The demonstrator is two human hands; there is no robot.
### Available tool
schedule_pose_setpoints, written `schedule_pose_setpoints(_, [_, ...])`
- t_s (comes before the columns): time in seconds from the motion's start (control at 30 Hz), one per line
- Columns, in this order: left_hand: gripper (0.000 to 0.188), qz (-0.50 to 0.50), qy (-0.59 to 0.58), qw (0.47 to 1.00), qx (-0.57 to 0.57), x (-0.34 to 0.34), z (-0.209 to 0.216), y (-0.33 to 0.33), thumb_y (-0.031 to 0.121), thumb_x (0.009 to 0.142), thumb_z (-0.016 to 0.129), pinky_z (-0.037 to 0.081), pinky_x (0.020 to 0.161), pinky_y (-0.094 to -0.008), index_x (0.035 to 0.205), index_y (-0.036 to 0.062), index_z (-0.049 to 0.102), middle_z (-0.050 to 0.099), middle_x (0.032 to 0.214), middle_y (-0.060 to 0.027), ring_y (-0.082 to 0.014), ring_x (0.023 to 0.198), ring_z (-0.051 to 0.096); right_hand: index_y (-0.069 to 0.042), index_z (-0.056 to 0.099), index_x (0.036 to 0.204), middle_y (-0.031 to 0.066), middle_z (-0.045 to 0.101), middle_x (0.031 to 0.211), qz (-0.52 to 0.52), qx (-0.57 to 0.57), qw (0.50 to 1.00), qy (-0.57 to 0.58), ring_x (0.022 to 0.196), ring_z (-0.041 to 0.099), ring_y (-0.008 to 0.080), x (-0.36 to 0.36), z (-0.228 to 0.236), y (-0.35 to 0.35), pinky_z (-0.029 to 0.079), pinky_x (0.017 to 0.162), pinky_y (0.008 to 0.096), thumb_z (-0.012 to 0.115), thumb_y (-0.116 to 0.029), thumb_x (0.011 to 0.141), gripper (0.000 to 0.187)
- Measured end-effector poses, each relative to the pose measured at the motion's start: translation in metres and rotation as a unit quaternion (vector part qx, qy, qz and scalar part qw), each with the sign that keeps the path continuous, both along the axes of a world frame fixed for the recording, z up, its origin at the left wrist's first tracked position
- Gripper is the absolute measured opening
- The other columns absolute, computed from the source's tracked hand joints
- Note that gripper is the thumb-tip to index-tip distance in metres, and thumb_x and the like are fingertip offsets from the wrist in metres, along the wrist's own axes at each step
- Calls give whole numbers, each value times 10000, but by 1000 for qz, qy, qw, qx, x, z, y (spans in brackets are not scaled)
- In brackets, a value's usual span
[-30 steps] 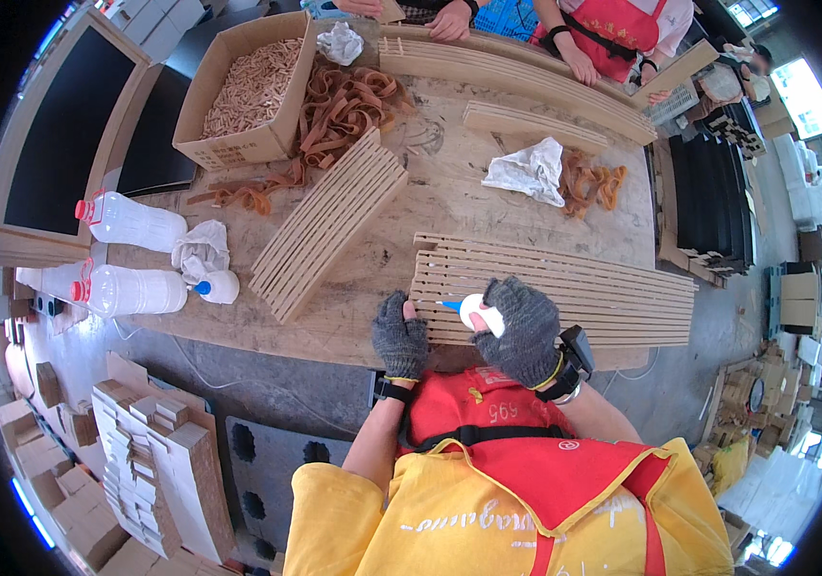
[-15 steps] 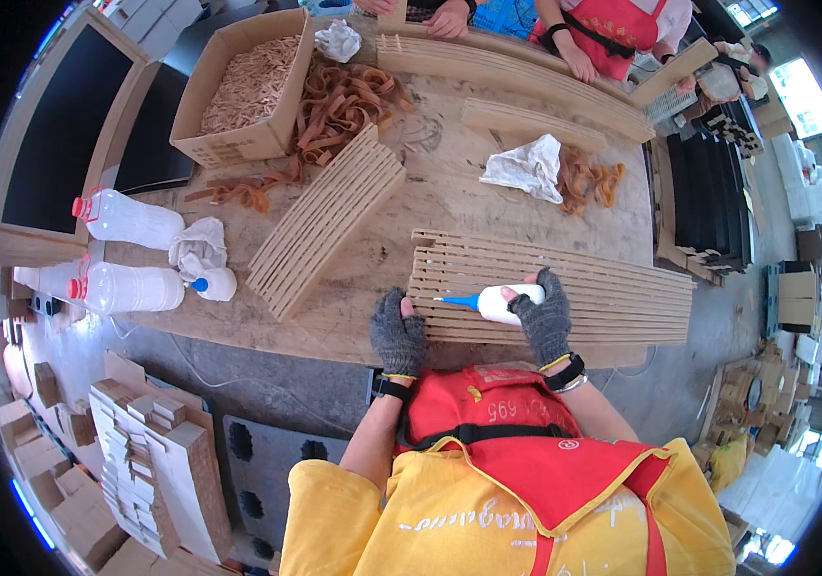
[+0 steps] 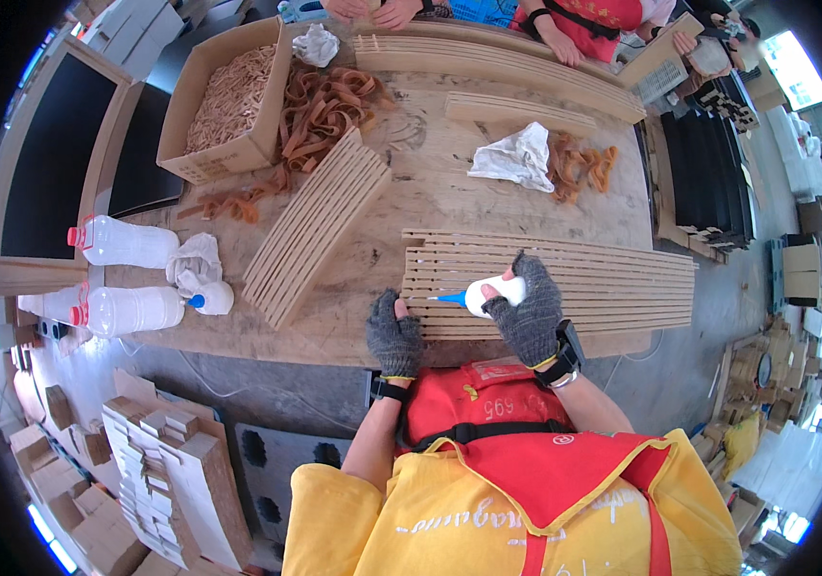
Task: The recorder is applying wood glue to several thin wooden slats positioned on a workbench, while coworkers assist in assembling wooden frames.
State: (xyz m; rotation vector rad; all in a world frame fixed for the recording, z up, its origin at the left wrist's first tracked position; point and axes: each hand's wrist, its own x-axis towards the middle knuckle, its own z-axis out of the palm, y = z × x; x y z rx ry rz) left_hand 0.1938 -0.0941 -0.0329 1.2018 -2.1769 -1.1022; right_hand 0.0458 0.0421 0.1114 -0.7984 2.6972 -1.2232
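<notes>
Across the near part of the workbench lies a row of long wooden strips [image 3: 574, 293] with narrow gaps between them. My right hand [image 3: 536, 312], in a grey fingerless glove, is closed around a white squeeze bottle [image 3: 480, 296] with a blue nozzle. The bottle is tipped, its nozzle pointing left, with the tip over the strips near their left ends. Beside those ends is my left hand [image 3: 394, 333], gloved alike, with curled fingers and the thumb close to the wood. Whether anything is inside those fingers is hidden.
Another slanted bundle of strips [image 3: 317, 230] lies to the left. Beyond it stand a cardboard box [image 3: 228, 158] of small wooden pieces and tangled brown bands [image 3: 329, 106]. Clear jugs [image 3: 132, 312] stand far left. A crumpled white cloth [image 3: 514, 158] lies ahead; co-workers' hands [image 3: 559, 43] are across the bench.
My right hand has shifted slightly left with the squeeze bottle and turned at the wrist. My left hand stays by the strip ends. The whole view has shifted slightly.
</notes>
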Motion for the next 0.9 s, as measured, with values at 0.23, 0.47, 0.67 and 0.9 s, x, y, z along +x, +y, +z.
schedule_pose_setpoints(0.23, [376,0,11,1000,4,1,0,-1,311,1055,492,507,872,-507,1127,-14,666,699,1071,-241,-443,1007,649,-65,609,1007,128,622,859,31,9,999,27,778,659,351,-3,9,4,516,707,433,850,-253,787,376])
schedule_pose_setpoints(0.47, [356,-2,39,999,-19,-2,12,0,296,1055,490,504,843,-506,1105,-15,654,692,1046,-253,-456,965,649,-72,606,996,133,617,854,-8,3,1000,15,761,648,344,-12,7,24,516,697,424,851,-246,789,365])
schedule_pose_setpoints(0.67, [375,-12,8,1000,0,1,0,-2,299,1051,500,508,885,-498,1145,-25,662,698,1087,-257,-445,1011,656,-74,609,967,134,620,852,-22,5,999,31,762,650,337,-18,5,41,515,697,415,856,-245,783,352])
schedule_pose_setpoints(0.9, [397,14,10,1000,1,1,-6,0,313,1050,516,515,915,-472,1194,-25,666,704,1124,-244,-426,1044,661,-87,612,952,129,612,823,-46,-9,998,40,744,649,332,-29,5,70,515,690,411,852,-239,780,332])
